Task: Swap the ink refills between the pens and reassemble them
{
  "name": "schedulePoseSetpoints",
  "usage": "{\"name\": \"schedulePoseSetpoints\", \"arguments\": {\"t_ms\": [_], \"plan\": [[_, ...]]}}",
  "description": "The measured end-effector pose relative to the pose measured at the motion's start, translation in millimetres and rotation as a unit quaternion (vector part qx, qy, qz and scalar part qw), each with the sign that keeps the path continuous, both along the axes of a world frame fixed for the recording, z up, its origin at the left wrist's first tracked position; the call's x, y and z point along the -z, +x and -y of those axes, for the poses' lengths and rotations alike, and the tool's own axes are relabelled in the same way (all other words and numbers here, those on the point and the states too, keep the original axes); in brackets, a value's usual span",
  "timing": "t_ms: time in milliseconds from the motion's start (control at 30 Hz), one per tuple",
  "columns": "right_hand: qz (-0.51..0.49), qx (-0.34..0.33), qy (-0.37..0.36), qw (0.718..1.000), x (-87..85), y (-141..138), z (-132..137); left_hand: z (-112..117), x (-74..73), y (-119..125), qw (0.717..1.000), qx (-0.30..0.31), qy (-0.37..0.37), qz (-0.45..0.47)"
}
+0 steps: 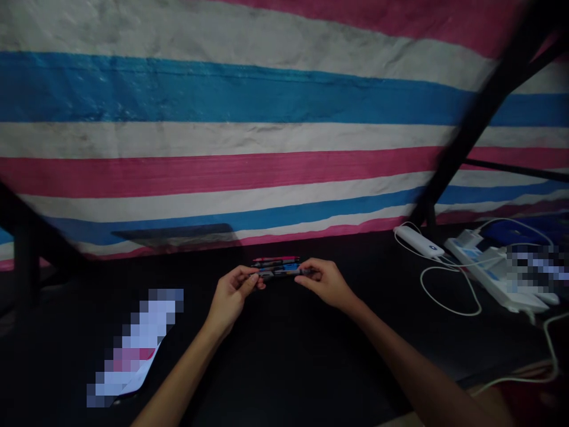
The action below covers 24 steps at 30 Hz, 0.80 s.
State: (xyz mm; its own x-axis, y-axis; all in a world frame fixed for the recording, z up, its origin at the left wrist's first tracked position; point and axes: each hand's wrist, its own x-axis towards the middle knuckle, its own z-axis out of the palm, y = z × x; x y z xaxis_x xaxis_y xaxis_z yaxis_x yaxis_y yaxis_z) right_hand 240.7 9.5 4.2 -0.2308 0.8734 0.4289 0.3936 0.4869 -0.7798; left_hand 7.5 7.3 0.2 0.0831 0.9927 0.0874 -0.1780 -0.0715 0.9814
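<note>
Both my hands meet over the middle of a black table (pixel 284 356). My left hand (pixel 232 293) pinches the left end of a small bundle of pens (pixel 278 267), and my right hand (pixel 323 280) pinches its right end. The pens lie side by side, dark with red and blue parts. The bundle is held level just above the table top, near the striped sheet behind it.
A pink, blue and white striped tarp (pixel 249 118) hangs behind the table. A blurred paper (pixel 133 350) lies at the left. At the right sit a white power bank (pixel 420 242), white cables (pixel 448 296) and a white device (pixel 498 273). Black frame bars (pixel 480 112) cross the right.
</note>
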Motion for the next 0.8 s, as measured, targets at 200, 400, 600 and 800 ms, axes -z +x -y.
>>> {"name": "schedulePoseSetpoints", "arguments": {"t_ms": [200,400,600,800], "plan": [[-0.010,0.000,0.050,0.999,-6.9,0,3,2,-8.5,1,0.995,0.067,-0.063,0.045],[-0.042,-0.013,0.045,0.998,-10.1,2,4,5,-9.4,0,0.975,0.174,-0.124,-0.057],[-0.036,-0.028,0.035,0.998,-8.1,3,3,1,1.7,-4,0.968,0.199,-0.091,-0.125],[-0.045,-0.026,0.021,0.998,-6.0,2,3,-2,8.6,0,0.967,0.145,-0.015,-0.208]]}}
